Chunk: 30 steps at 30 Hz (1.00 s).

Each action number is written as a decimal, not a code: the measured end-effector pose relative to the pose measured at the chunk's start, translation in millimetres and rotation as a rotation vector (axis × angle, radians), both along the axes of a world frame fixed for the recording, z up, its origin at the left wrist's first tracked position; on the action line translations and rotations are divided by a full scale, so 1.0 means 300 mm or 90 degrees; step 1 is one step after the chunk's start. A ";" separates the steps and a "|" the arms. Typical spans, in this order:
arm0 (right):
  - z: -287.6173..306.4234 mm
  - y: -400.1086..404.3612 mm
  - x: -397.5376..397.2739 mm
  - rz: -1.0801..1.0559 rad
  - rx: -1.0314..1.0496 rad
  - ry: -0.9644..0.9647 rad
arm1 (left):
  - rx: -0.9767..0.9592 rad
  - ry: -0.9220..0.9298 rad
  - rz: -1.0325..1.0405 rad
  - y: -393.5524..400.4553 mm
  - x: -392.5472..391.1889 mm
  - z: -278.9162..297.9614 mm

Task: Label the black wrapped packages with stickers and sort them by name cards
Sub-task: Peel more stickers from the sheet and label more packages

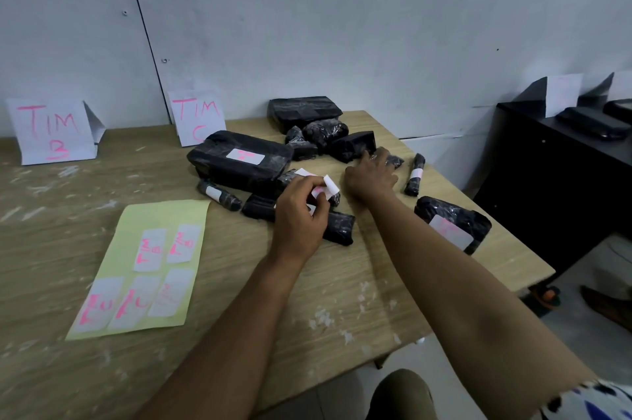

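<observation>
Left grip: fingers and thumb clamped on a white sticker with pink writing, its free end curling upward, held over a cluster of small black wrapped packages. Right grip: palm down, fingers curled over a small black package just beyond the sticker; whether actually gripping or only resting on it cannot be told. Behind the left grip, a large flat black package already bearing a white label on top. Left of that grip, a short black roll with a white band. Right of the right grip, another banded black roll, and nearer the worktop edge, a labelled black package. Beyond the right grip, a heap of unlabelled black bundles against the wall. Left and nearer than the left grip, a yellow backing sheet flat on the wooden worktop, carrying five white stickers with pink lettering. Far left against the wall, a folded name card "TIM B"; closer to the large package, a second card "TIM C". Far right, a dark cabinet holding more black packages and a white card.
</observation>
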State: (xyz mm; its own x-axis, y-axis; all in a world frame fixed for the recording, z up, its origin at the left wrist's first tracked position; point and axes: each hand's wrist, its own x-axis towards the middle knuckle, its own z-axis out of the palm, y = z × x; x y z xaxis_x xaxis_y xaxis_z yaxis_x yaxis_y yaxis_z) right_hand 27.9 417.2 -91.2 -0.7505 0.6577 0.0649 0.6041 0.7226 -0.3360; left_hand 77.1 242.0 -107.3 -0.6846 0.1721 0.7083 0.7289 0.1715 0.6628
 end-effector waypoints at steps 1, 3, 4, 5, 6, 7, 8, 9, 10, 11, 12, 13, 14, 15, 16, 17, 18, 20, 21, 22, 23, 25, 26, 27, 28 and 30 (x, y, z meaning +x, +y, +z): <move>-0.001 -0.002 0.009 0.004 -0.002 0.004 | 0.001 -0.001 -0.002 -0.001 0.001 0.000; 0.000 -0.009 0.025 0.013 0.001 0.000 | 0.000 -0.001 -0.008 -0.003 0.005 0.001; 0.002 -0.013 0.032 0.015 0.005 -0.003 | -0.001 0.000 -0.011 -0.004 0.005 0.002; 0.004 -0.018 0.038 0.015 0.011 -0.007 | -0.002 0.001 -0.012 -0.006 0.005 0.001; 0.008 -0.023 0.043 0.016 0.022 -0.012 | -0.002 0.000 -0.013 -0.008 0.004 0.000; 0.014 -0.028 0.049 0.017 0.040 -0.015 | 0.000 0.000 -0.014 -0.009 0.004 -0.001; 0.021 -0.032 0.054 0.017 0.062 -0.017 | 0.002 0.000 -0.014 -0.010 0.005 -0.001; 0.027 -0.034 0.058 0.017 0.082 -0.017 | 0.002 0.001 -0.012 -0.010 0.005 -0.001; 0.033 -0.036 0.060 0.017 0.098 -0.017 | 0.002 0.002 -0.009 -0.010 0.006 0.001; 0.038 -0.037 0.061 0.017 0.108 -0.017 | 0.003 0.003 -0.007 -0.010 0.007 0.003; 0.042 -0.038 0.062 0.015 0.113 -0.019 | 0.005 0.004 -0.006 -0.010 0.008 0.005; 0.046 -0.039 0.063 0.013 0.112 -0.020 | 0.006 0.005 -0.006 -0.011 0.009 0.006; 0.048 -0.041 0.063 0.010 0.106 -0.021 | 0.008 0.007 -0.006 -0.012 0.009 0.008; 0.050 -0.043 0.064 0.006 0.094 -0.021 | 0.009 0.009 -0.006 -0.013 0.009 0.008; 0.052 -0.045 0.067 0.000 0.078 -0.022 | 0.009 0.011 -0.006 -0.012 0.009 0.009; 0.053 -0.049 0.068 -0.004 0.063 -0.023 | 0.008 0.012 -0.005 -0.011 0.008 0.009; 0.054 -0.053 0.070 -0.006 0.052 -0.024 | 0.005 0.012 -0.003 -0.009 0.006 0.009; 0.052 -0.060 0.082 0.003 0.045 -0.027 | 0.001 0.013 0.001 -0.005 0.003 0.007; 0.052 -0.065 0.091 0.012 0.045 -0.026 | -0.001 0.015 0.003 -0.003 0.001 0.007; 0.051 -0.069 0.103 0.023 0.046 -0.022 | -0.003 0.017 0.004 -0.002 -0.001 0.006; 0.050 -0.072 0.118 0.032 0.044 -0.014 | -0.005 0.018 0.004 -0.002 -0.001 0.005; 0.044 -0.075 0.147 0.049 0.039 0.025 | -0.005 0.019 0.004 -0.002 0.001 0.006; 0.040 -0.076 0.162 0.056 0.040 0.051 | -0.005 0.021 0.003 -0.002 0.002 0.006; 0.035 -0.078 0.179 0.062 0.041 0.079 | -0.005 0.022 0.001 -0.004 0.006 0.005; 0.033 -0.083 0.197 0.069 0.041 0.108 | -0.004 0.023 -0.003 -0.006 0.009 0.004; 0.033 -0.093 0.232 0.080 0.039 0.163 | -0.002 0.023 -0.013 -0.012 0.008 -0.001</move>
